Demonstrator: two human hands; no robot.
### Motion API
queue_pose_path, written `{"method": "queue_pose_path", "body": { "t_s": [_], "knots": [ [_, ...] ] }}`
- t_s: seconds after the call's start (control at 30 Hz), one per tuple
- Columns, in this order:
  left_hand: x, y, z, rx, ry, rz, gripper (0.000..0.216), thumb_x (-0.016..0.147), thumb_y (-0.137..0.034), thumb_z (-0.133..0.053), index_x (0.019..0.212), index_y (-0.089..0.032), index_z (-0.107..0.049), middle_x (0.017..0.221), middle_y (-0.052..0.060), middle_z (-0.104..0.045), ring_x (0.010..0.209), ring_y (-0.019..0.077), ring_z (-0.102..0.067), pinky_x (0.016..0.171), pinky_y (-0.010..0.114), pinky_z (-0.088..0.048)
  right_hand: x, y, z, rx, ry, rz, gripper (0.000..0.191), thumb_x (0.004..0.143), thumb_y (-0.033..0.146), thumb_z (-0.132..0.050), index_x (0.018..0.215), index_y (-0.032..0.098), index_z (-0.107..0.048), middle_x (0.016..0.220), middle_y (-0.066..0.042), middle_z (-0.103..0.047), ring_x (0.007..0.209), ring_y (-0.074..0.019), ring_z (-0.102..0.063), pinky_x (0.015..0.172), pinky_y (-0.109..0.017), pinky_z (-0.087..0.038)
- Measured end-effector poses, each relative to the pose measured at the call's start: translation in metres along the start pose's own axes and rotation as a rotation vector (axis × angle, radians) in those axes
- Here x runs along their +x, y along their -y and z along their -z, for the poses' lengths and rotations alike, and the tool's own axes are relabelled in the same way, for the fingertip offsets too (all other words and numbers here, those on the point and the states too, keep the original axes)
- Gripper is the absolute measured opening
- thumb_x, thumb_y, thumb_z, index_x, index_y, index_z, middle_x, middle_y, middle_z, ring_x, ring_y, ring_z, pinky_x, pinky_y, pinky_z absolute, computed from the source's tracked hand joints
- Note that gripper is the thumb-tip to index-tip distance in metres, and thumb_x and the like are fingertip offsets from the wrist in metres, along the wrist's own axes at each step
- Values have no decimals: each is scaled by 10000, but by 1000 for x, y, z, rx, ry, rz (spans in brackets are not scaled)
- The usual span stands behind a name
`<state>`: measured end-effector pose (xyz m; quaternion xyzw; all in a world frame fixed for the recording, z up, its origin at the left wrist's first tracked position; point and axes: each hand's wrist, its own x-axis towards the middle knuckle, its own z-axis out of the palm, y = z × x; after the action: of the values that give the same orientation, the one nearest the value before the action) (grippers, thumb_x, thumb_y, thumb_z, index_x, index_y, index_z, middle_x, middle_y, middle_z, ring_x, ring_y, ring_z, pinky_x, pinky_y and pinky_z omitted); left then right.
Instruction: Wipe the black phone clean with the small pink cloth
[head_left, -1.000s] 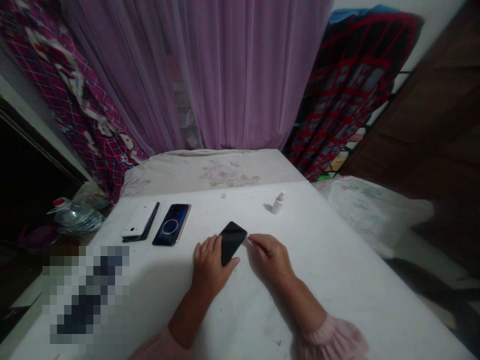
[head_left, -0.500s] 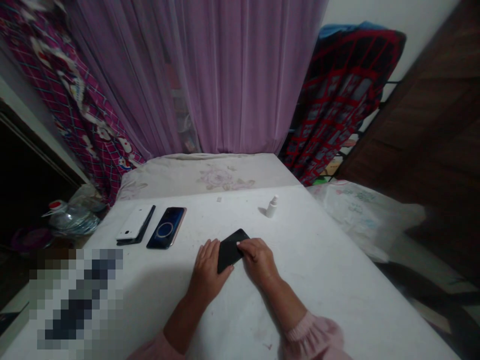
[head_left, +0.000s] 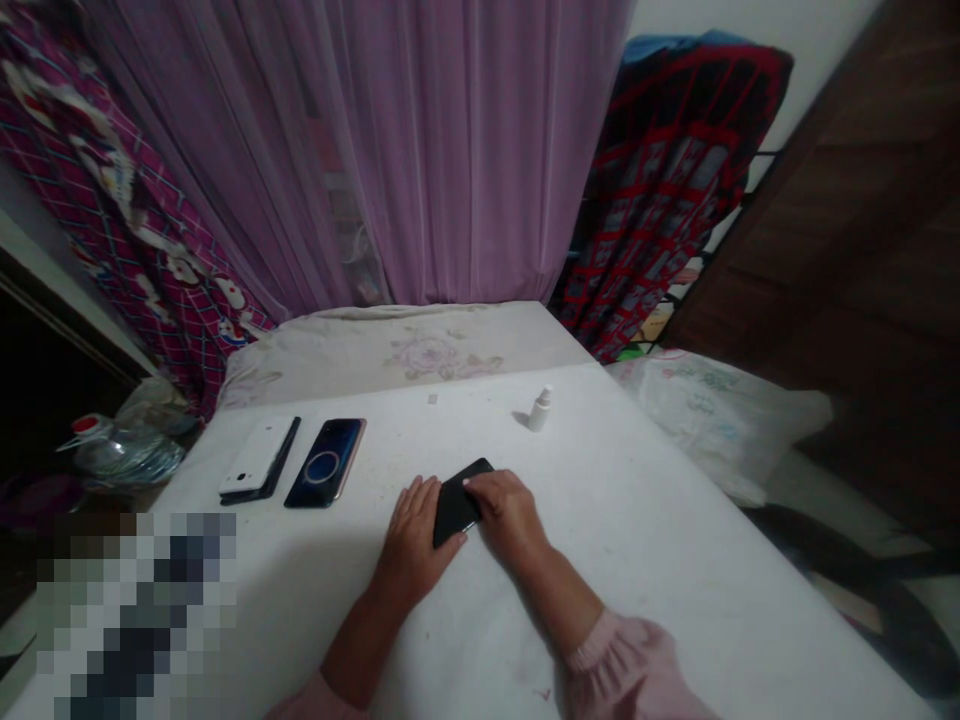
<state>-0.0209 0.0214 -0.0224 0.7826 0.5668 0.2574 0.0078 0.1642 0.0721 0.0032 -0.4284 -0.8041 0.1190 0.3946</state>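
As a purple curtain [head_left: 450, 150] hangs ahead of me, my hands are over a white-covered surface [head_left: 660, 560]. On it, a white phone [head_left: 253, 458] and a blue-screen phone [head_left: 325, 463] lie at left, and a small white bottle [head_left: 538, 410] stands farther ahead; any writing on them is too small to read. A black phone [head_left: 452, 518] is held low between my hands. My left hand [head_left: 411, 535] grips its edge with spread fingers, and my right hand [head_left: 506, 515], which was beside it one second ago, now lies over its upper part.
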Motion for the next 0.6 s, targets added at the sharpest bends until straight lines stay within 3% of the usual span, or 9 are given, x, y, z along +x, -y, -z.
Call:
{"method": "queue_pose_path", "body": {
  "t_s": [0.1,0.17,0.33,0.4,0.6],
  "knots": [
    [1,1,1,-1,15,-6,655,846,-379,-569,1413,-114,-377,1408,202,-524,1358,366,-425,1099,590,-354,14,-19,4,-115,-38,-173,248,859,107,-567,934,234,-767,920,-62,-760,858,-218,-660,800,-351,-536],
    [2,2,1,-6,18,-11,657,849,-381,-568,1416,-115,-371,1412,203,-520,1361,366,-421,1102,592,-346,18,-19,1,-149,-36,-203,247,853,97,-572,918,232,-768,912,-59,-761,851,-220,-656,798,-345,-532],
    [2,1,2,-22,20,-24,648,842,-349,-575,1411,-115,-371,1402,198,-530,1367,364,-413,1106,588,-341,16,11,-17,-64,81,5,211,871,132,-598,954,235,-762,921,-55,-758,856,-206,-643,779,-307,-518],
    [3,0,4,-28,26,-14,646,839,-345,-575,1412,-127,-372,1402,191,-531,1370,360,-409,1105,593,-338,18,13,-17,-55,107,6,208,875,137,-598,946,243,-763,926,-54,-760,852,-205,-644,776,-306,-517],
    [5,-2,6,-28,55,-22,649,850,-375,-571,1414,-118,-379,1419,199,-514,1378,360,-397,1111,590,-318,31,-20,0,-190,42,-254,231,860,109,-587,910,242,-769,932,-52,-766,883,-223,-661,821,-337,-512]
  ]
}}
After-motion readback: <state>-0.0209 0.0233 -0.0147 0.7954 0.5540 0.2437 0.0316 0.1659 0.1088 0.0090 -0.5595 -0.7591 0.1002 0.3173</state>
